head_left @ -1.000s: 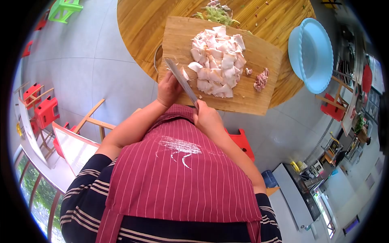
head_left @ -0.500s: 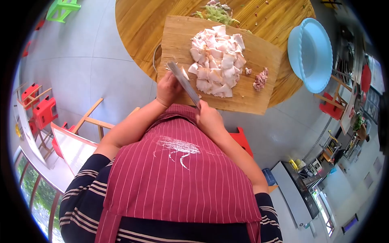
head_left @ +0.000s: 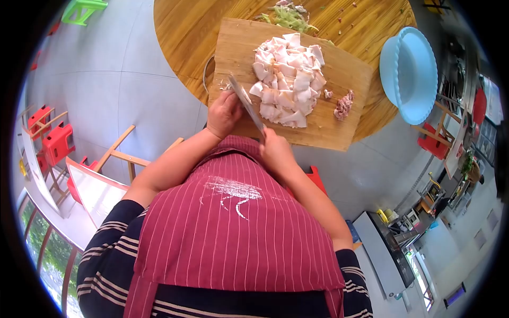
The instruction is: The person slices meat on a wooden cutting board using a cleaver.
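Observation:
My right hand (head_left: 277, 148) is wrapped round the handle of a kitchen knife (head_left: 254, 115), whose blade slants up and left over the cutting board (head_left: 344, 66). Against the blade's left side, my left hand (head_left: 224, 113) is closed with curled fingers; whatever lies under them is hidden. Pale scraps (head_left: 226, 85) show just beyond its fingertips. Right of the blade, a heap of pale, fatty meat pieces (head_left: 290, 79) covers the middle of the board. A small pile of reddish meat bits (head_left: 344, 105) sits near the board's right edge.
The board rests on a round wooden table (head_left: 185, 47). Green peelings (head_left: 289, 19) lie behind it. A light-blue plastic basin (head_left: 411, 74) stands at the table's right side. Red stools (head_left: 57, 144) and a green stool (head_left: 84, 9) are on the floor to the left.
The knife blade has shifted slightly right and tilted a little steeper. My left hand has moved slightly right with it, fingers still curled; the meat heap looks the same.

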### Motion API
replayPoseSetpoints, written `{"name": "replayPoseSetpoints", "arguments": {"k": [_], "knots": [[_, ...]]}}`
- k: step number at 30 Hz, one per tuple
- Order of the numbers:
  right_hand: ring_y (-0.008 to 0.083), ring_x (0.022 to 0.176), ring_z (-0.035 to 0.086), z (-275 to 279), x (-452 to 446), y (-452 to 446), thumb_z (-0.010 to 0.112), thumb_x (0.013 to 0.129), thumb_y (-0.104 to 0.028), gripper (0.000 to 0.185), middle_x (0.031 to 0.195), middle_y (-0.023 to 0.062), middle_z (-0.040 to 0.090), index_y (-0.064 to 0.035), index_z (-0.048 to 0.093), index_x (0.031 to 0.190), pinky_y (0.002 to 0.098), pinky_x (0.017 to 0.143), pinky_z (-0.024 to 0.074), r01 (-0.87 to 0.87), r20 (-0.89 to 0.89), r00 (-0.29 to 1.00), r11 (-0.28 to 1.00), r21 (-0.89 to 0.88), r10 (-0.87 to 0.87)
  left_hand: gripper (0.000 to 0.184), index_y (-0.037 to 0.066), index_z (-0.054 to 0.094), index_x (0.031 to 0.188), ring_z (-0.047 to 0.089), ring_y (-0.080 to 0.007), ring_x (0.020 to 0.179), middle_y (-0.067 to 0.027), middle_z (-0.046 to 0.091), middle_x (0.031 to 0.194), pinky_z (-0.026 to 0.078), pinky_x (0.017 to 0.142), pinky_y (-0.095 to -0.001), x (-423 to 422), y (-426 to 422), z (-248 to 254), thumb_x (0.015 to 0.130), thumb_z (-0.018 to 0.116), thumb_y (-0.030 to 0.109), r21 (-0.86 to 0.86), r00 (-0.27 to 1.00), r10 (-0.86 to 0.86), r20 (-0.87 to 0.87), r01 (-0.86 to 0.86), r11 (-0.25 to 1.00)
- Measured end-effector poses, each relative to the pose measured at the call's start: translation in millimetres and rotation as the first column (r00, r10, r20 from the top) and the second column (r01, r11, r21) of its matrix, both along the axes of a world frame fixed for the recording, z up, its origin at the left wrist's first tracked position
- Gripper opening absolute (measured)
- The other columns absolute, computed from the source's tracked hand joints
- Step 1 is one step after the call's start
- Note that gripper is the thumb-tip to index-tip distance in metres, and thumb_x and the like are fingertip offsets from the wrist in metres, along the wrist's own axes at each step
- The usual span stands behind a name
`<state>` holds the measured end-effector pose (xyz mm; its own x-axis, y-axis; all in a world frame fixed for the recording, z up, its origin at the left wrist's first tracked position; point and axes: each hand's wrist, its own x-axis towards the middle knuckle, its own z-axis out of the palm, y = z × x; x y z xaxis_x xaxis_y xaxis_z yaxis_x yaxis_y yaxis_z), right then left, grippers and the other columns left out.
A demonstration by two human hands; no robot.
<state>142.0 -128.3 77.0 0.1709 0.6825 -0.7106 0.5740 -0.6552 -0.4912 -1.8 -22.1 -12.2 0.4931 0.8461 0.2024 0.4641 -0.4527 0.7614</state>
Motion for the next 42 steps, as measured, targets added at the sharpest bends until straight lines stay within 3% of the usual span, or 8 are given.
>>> {"name": "replayPoseSetpoints", "arguments": {"k": [9, 13, 17, 19, 20, 24, 37, 42], "knots": [[0.0430, 0.079, 0.062, -42.6, 22.6, 53.2, 0.057, 0.081, -0.016, 0.024, 0.081, 0.0278, 0.063, 0.0014, 0.060, 0.096, 0.0475, 0.073, 0.0498, 0.050, -0.126, 0.992, 0.947, 0.317, -0.010, 0.030, 0.007, 0.058, 0.104, 0.060, -0.0320, 0.078, -0.0122, 0.059, 0.098, 0.051, 0.067, -0.0379, -2.4, -1.0, -1.7, 0.075, 0.065, 0.002, 0.058, 0.999, -0.020, 0.036, 0.018, 0.998], [0.0386, 0.072, 0.063, -15.3, 50.7, 9.5, 0.059, 0.083, -0.019, 0.026, 0.082, 0.0235, 0.065, 0.0013, 0.062, 0.100, 0.0402, 0.066, 0.0503, 0.493, -0.348, 0.798, 0.865, -0.090, -0.491, 0.027, 0.007, 0.057, 0.100, 0.060, -0.0302, 0.075, -0.0114, 0.057, 0.095, 0.051, 0.065, -0.0370, -4.7, -4.8, 8.3, 0.075, 0.065, 0.000, -0.008, 0.995, 0.032, 0.093, -0.031, 0.999], [0.0378, 0.073, 0.064, 9.2, 38.5, -3.2, 0.059, 0.085, -0.019, 0.029, 0.083, 0.0233, 0.065, 0.0003, 0.060, 0.107, 0.0402, 0.066, 0.0510, 0.468, -0.215, 0.873, 0.875, 0.123, -0.437, 0.025, 0.007, 0.057, 0.097, 0.059, -0.0277, 0.072, -0.0100, 0.057, 0.094, 0.050, 0.063, -0.0357, 0.7, -1.8, 5.2, 0.075, 0.065, 0.000, 0.015, 0.996, 0.014, 0.091, -0.016, 1.000], [0.0287, 0.060, 0.062, 17.1, 22.3, -1.0, 0.060, 0.087, -0.021, 0.027, 0.070, 0.0179, 0.063, -0.0010, 0.060, 0.105, 0.0372, 0.056, 0.0478, 0.218, -0.003, 0.971, 0.873, 0.436, -0.240, 0.025, 0.007, 0.056, 0.097, 0.059, -0.0270, 0.072, -0.0096, 0.057, 0.093, 0.050, 0.062, -0.0355, -0.4, -1.4, 2.6, 0.075, 0.065, 0.000, 0.018, 0.996, 0.001, 0.088, -0.003, 1.000], [0.0356, 0.068, 0.064, 21.4, 15.3, -0.7, 0.060, 0.086, -0.020, 0.029, 0.076, 0.0215, 0.064, -0.0036, 0.059, 0.109, 0.0418, 0.060, 0.0498, 0.142, 0.007, 0.987, 0.885, 0.444, -0.162, 0.027, 0.007, 0.057, 0.099, 0.060, -0.0276, 0.072, -0.0097, 0.057, 0.094, 0.050, 0.062, -0.0358, -1.2, -1.9, -0.2, 0.075, 0.066, 0.002, 0.013, 0.998, -0.008, 0.070, 0.007, 1.000], [0.0412, 0.078, 0.063, 30.7, -7.0, -8.2, 0.056, 0.083, -0.019, 0.036, 0.081, 0.0223, 0.065, -0.0041, 0.051, 0.116, 0.0514, 0.071, 0.0495, -0.045, 0.108, 0.994, 0.986, 0.160, 0.028, 0.032, 0.007, 0.059, 0.105, 0.060, -0.0302, 0.073, -0.0108, 0.058, 0.094, 0.051, 0.061, -0.0374, 1.4, -0.1, 5.7, 0.075, 0.068, 0.006, 0.058, 1.000, 0.007, -0.016, -0.006, 0.998], [0.0440, 0.074, 0.061, 3.4, -10.5, 29.9, 0.054, 0.083, -0.013, 0.028, 0.078, 0.0270, 0.062, -0.0003, 0.053, 0.108, 0.0529, 0.068, 0.0480, -0.038, 0.040, 0.999, 0.973, 0.229, 0.030, 0.027, 0.007, 0.060, 0.100, 0.061, -0.0310, 0.073, -0.0112, 0.058, 0.090, 0.050, 0.061, -0.0392, 3.3, -2.5, 2.7, 0.075, 0.067, 0.010, 0.007, 0.994, 0.044, -0.104, -0.044, 0.999], [0.0446, 0.075, 0.060, 20.2, 0.2, -22.9, 0.055, 0.082, -0.013, 0.027, 0.076, 0.0272, 0.061, -0.0011, 0.053, 0.107, 0.0533, 0.068, 0.0478, -0.025, 0.046, 0.999, 0.997, 0.070, 0.022, 0.026, 0.008, 0.060, 0.099, 0.060, -0.0311, 0.072, -0.0106, 0.060, 0.091, 0.050, 0.060, -0.0393, 4.2, 1.5, 4.2, 0.074, 0.066, 0.009, 0.051, 0.999, 0.028, 0.028, -0.030, 0.998]]}}
